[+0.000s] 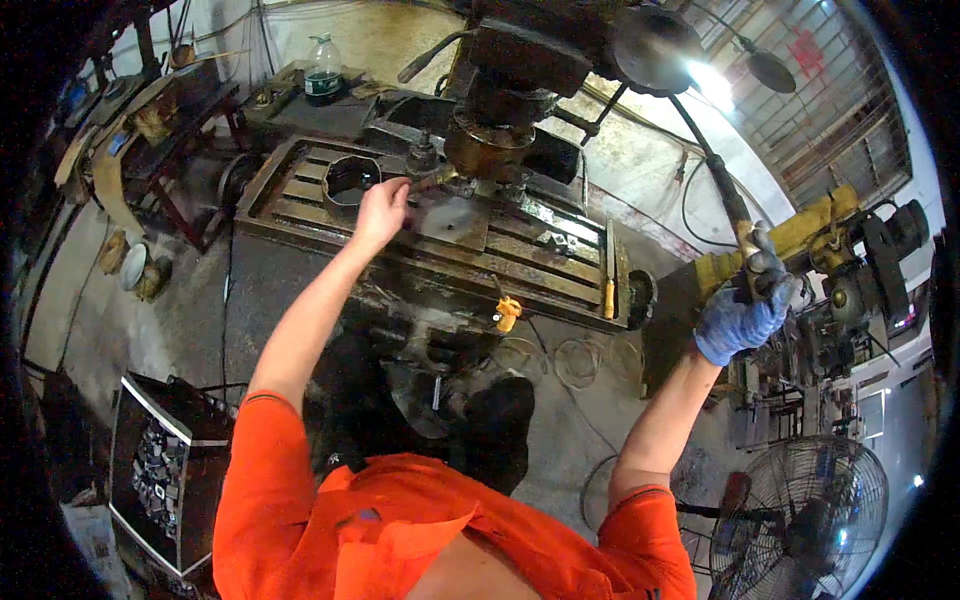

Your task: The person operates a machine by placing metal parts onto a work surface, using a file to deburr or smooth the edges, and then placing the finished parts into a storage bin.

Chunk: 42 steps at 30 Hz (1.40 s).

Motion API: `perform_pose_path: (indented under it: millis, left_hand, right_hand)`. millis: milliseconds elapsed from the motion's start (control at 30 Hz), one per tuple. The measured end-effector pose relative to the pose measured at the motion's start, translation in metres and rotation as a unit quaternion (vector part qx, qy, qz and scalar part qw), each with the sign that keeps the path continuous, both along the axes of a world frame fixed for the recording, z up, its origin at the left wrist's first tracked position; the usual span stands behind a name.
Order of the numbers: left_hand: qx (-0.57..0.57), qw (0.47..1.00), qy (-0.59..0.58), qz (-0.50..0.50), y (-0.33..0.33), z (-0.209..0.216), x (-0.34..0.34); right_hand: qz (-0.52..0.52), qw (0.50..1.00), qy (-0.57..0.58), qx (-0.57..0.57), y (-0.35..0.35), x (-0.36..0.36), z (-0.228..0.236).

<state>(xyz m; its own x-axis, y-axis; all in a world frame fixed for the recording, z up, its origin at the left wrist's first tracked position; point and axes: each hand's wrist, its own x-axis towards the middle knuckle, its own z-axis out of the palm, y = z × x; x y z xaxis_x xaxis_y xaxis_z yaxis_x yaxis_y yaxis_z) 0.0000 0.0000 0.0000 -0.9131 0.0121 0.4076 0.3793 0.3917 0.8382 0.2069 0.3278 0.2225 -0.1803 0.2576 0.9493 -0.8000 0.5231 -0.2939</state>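
My bare left hand (pixel 383 212) is closed over the slotted machine table (pixel 300 190), pinching a small brush (pixel 436 181). The brush is blurred, and its tip points toward the machine's spindle (pixel 490 140). Beside that hand, on the table, stands a cut-open round container (pixel 350 182) with dark liquid in it. At the right my right hand (pixel 745 315), in a blue-grey glove, is wrapped round the end of a long feed lever (pixel 728 190). This lever slants down from the machine head. Below the spindle sits a roundish metal area, partly smeared by motion.
A yellow-handled file (pixel 609 290) lies at the table's right end. On the front hangs a yellow object (pixel 507 313). A box of metal parts (pixel 160 470) stands lower left, a caged fan (pixel 800 510) lower right. At the back is a large clear bottle (pixel 323 72).
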Motion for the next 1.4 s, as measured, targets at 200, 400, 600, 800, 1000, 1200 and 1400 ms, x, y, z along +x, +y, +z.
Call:
perform_pose_path:
  millis: [200, 400, 600, 800, 1000, 1200, 1400]
  left_hand:
    - [-0.023, 0.998, 0.039, 0.048, 0.045, -0.019, -0.017]
    - [-0.028, 0.999, 0.02, 0.015, 0.046, -0.017, -0.009]
    - [-0.03, 0.999, -0.008, -0.015, 0.038, -0.011, 0.0]
    - [-0.039, 0.997, -0.046, -0.045, 0.022, -0.005, 0.015]
    - [0.069, 0.983, -0.127, -0.113, 0.019, 0.001, 0.03]
    - [0.115, 0.978, -0.113, -0.13, 0.019, -0.017, 0.022]
    - [0.103, 0.98, -0.112, -0.126, 0.019, -0.018, 0.023]
  right_hand:
    - [-0.169, 0.985, -0.019, 0.032, 0.001, 0.007, -0.012]
    - [-0.048, 0.997, -0.029, -0.043, 0.003, 0.004, -0.018]
    - [-0.113, 0.993, -0.01, 0.011, 0.01, 0.003, -0.031]
    - [-0.143, 0.988, -0.06, 0.008, 0.0, 0.003, -0.038]
    - [-0.088, 0.996, -0.031, 0.004, 0.002, 0.002, -0.045]
    - [-0.149, 0.987, -0.053, -0.027, -0.007, 0.003, -0.054]
    - [-0.076, 0.993, -0.065, -0.055, 0.003, 0.002, -0.061]
